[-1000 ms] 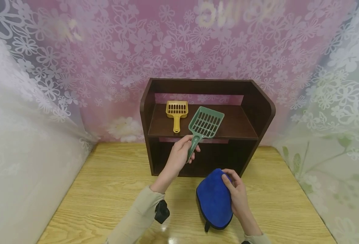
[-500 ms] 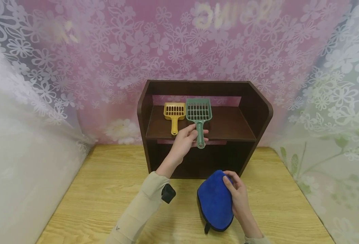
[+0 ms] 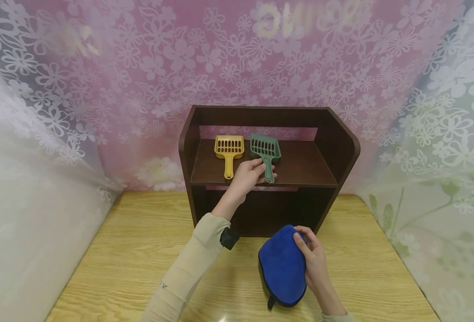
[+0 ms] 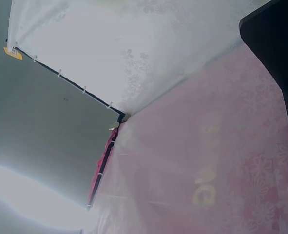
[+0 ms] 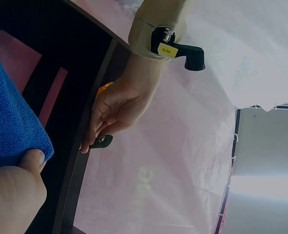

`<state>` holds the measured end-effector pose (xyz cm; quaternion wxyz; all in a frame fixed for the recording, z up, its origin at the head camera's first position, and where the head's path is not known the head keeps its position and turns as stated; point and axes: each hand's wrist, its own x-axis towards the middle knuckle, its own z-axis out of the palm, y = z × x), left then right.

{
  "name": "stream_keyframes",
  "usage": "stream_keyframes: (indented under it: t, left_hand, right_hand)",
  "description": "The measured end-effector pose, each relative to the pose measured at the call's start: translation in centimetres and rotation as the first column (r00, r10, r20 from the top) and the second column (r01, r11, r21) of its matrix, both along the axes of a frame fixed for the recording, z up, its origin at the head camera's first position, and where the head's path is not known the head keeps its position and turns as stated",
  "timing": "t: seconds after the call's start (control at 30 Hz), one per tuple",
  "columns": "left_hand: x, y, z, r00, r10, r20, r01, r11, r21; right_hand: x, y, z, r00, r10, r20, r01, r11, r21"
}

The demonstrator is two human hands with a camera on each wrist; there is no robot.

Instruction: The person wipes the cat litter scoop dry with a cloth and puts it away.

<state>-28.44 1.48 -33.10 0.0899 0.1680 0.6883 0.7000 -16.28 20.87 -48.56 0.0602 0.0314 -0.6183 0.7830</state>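
In the head view my left hand (image 3: 248,175) pinches the handle of a green slotted litter scoop (image 3: 266,145) at the front of the upper shelf. The scoop's head lies over the shelf board, right of a yellow litter scoop (image 3: 229,147). My right hand (image 3: 314,257) grips the upper right edge of a blue plush pad with black trim (image 3: 283,264), low in front of the shelf. The right wrist view shows my thumb on the blue fabric (image 5: 12,117), and my left hand (image 5: 119,107) at the scoop's handle end (image 5: 102,142).
A dark brown two-level shelf unit (image 3: 329,134) stands at the back of the wood-grain table (image 3: 140,250). Floral curtains (image 3: 160,80) hang behind it and on both sides. A black camera mount (image 3: 229,238) sits on my left wrist.
My left hand has moved the green scoop from above the lower front edge up and back onto the upper shelf, beside the yellow one, turning it. My right hand keeps the blue pad almost still.
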Motion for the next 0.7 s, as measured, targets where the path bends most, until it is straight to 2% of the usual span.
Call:
stream_keyframes:
  t: [0.23,0.37,0.47,0.6,0.7]
  left_hand:
    - [-0.9,0.2,0.2,1.000,0.008,0.006,-0.007,0.998,-0.061]
    - [-1.1,0.3,0.2,0.999,0.045,-0.015,-0.047,0.983,-0.179]
    - [-1.3,0.3,0.3,0.997,0.079,-0.021,-0.082,0.967,-0.240]
    - [-1.3,0.3,0.4,0.994,0.103,-0.041,-0.110,0.960,-0.259]
    - [-1.4,0.3,0.3,0.990,0.126,-0.066,-0.140,0.950,-0.280]
  right_hand:
    - [0.0,0.1,0.1,1.000,0.002,-0.001,-0.002,1.000,-0.019]
    - [0.2,0.3,0.1,1.000,-0.008,0.004,0.008,1.000,-0.005]
    - [0.2,0.4,0.1,0.999,-0.037,0.002,0.037,0.997,0.066]
    - [0.3,0.6,0.1,0.996,-0.082,-0.020,0.084,0.978,0.189]
    - [0.3,0.7,0.3,0.995,-0.098,-0.031,0.103,0.968,0.229]
